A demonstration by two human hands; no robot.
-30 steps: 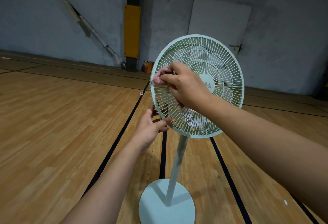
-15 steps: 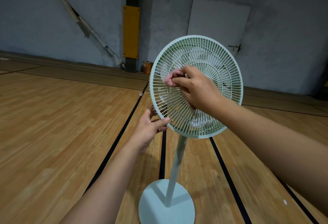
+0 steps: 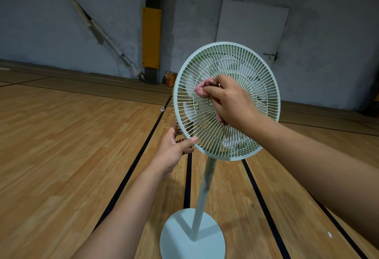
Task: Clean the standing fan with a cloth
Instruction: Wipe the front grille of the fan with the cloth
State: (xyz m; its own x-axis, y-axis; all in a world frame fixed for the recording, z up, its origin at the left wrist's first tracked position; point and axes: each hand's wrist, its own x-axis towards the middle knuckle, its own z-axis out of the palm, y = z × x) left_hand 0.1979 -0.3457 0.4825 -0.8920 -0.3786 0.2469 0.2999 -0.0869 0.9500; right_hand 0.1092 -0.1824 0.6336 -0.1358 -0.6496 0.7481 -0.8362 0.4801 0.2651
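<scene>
A pale green standing fan (image 3: pixel 252 68) rises on a thin pole (image 3: pixel 205 193) from a round base (image 3: pixel 180 236) on the wooden floor. My right hand (image 3: pixel 231 102) grips a bunched pink cloth (image 3: pixel 202 89) and holds it against the front grille, left of the hub. A strip of the cloth shows below my palm. My left hand (image 3: pixel 174 150) holds the grille's lower left rim, thumb on the front and fingers behind the cage. The hub is hidden behind my right hand.
Black court lines (image 3: pixel 131 168) run along the wooden floor. A yellow padded post (image 3: pixel 151 37), a small rusty can (image 3: pixel 170 78) and a white board (image 3: pixel 252 22) stand at the grey back wall. A slanted pipe (image 3: pixel 92 22) leans at the left.
My right hand has slid the cloth from the grille's left edge inward toward the hub. The left hand has kept its hold on the rim.
</scene>
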